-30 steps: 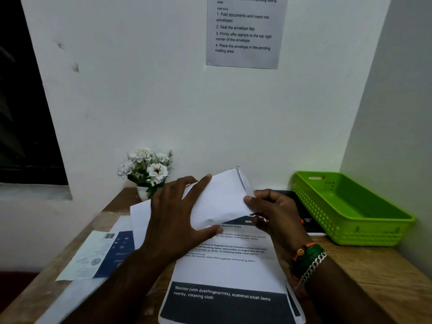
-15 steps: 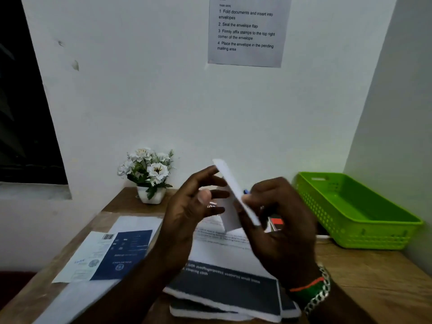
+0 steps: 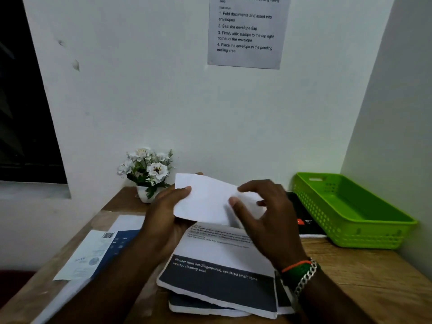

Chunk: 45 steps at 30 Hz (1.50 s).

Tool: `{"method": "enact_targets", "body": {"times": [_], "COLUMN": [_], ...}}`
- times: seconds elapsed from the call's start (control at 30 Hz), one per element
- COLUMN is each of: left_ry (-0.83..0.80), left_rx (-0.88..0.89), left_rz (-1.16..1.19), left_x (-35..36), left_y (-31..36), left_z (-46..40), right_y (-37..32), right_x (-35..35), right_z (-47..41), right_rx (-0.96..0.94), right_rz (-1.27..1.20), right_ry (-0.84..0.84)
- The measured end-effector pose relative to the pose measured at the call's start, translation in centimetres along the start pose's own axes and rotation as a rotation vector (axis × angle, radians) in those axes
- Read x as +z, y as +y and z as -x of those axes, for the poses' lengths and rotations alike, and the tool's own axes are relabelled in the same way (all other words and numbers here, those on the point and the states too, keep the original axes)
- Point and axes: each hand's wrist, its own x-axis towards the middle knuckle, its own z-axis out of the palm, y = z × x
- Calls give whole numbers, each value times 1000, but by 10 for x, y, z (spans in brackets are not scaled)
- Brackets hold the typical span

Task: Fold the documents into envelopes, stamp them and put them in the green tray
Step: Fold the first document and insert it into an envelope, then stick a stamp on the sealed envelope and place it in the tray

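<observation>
envelope (image 3: 205,199) above document stack (image 3: 224,265), over tabletop (image 3: 350,272) | my left hand (image 3: 168,206) pinches its left edge, right hand (image 3: 264,211) fingers curl at its right end | light, floppy, creases easily; I'd grip edges | green tray (image 3: 350,209) right

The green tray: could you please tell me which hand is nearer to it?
Right. The right hand is just left of the tray; the left hand is farther left.

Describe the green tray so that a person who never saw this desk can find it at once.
Look at the wooden desk and follow it to its far right corner, where two walls meet. There sits the green tray, beside a black booklet. It is the only bright green thing there, with perforated sides.
</observation>
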Motion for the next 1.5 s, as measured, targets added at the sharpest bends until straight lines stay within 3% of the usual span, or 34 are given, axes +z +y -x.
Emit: {"method": "enact_targets", "body": {"times": [0.1,0.2,0.3,0.4,0.53,0.67,0.8,1.2,1.5], "left_ry": [-43,-6,89,221,278,261,266,381,314], "left_rx": [-138,-162,-226,-249,65,145,183,170,267], "left_rz": [172,198,76,-333,-1095,-1494,-1561,-1413,-1516], "left_x": [-20,-38,-54,-77,-97,-97,-93,-92,-79], "left_y": [15,18,20,28,29,17,11,7,0], "left_z": [-9,-20,-31,-39,-42,-42,-44,-45,-32], "right_y": [39,57,59,59,60,61,64,66,70], "right_x": [-5,-8,-6,-2,5,10,7,6,8], "right_z": [-8,-15,-10,-3,6,13,13,13,14], "right_rx": [340,846,1035,893,756,603,538,444,346], "right_rz": [55,-345,-490,-297,-125,130,167,203,313], "right_ry": [-2,-82,-195,-268,-350,-436,-485,-571,-682]}}
